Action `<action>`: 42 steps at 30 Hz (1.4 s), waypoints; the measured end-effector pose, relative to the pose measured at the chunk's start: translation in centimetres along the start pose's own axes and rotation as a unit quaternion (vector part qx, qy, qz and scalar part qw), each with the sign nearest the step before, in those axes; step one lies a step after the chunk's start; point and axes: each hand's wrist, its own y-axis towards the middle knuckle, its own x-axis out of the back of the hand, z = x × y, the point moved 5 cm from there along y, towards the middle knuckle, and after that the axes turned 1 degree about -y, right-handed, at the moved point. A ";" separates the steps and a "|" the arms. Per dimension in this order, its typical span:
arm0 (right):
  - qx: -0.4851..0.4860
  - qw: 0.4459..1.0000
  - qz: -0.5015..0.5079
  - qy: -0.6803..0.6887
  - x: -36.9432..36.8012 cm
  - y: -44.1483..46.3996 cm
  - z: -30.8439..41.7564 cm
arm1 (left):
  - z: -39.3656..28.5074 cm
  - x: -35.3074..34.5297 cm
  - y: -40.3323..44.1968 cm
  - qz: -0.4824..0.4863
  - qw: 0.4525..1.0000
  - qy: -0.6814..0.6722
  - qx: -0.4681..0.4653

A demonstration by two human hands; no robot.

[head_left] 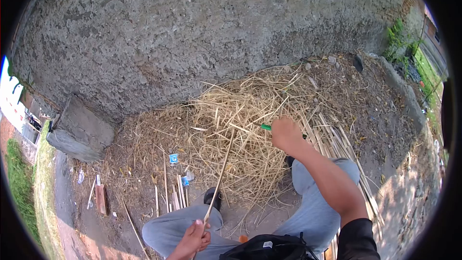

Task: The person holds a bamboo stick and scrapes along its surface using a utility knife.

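Note:
My left hand is closed round the lower end of a long, thin bamboo strip. The strip slants up and away from me over a heap of pale shavings. My right hand is closed on a green-handled tool above the right part of the heap. Green shows on both sides of that fist, but its fingers hide most of the tool, so I cannot tell its exact kind. The two hands are well apart.
A rough grey wall rises behind the heap. Split strips lie beside my right leg, and shorter ones by my left foot. A concrete block stands at left. A blue packet and a brown wooden piece lie on the dirt.

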 end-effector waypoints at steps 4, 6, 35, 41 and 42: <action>0.054 0.997 -0.033 0.047 1.3 -1.4 3.2 | -3.0 -3.1 0.6 0.088 0.992 0.033 -0.085; 0.080 0.994 -0.037 0.065 1.8 -1.9 3.9 | -3.8 -3.8 0.7 0.093 0.990 0.030 -0.099; 0.216 0.967 -0.099 0.093 0.4 -4.6 7.7 | -4.2 -7.5 1.4 0.093 0.990 -0.059 -0.089; 0.222 0.958 -0.177 0.040 -1.0 -3.8 8.1 | -3.8 -6.5 0.3 0.155 0.984 -0.086 -0.022; 0.222 0.958 -0.177 0.041 -1.4 -3.6 8.1 | -3.6 -6.0 0.2 0.154 0.984 -0.085 -0.022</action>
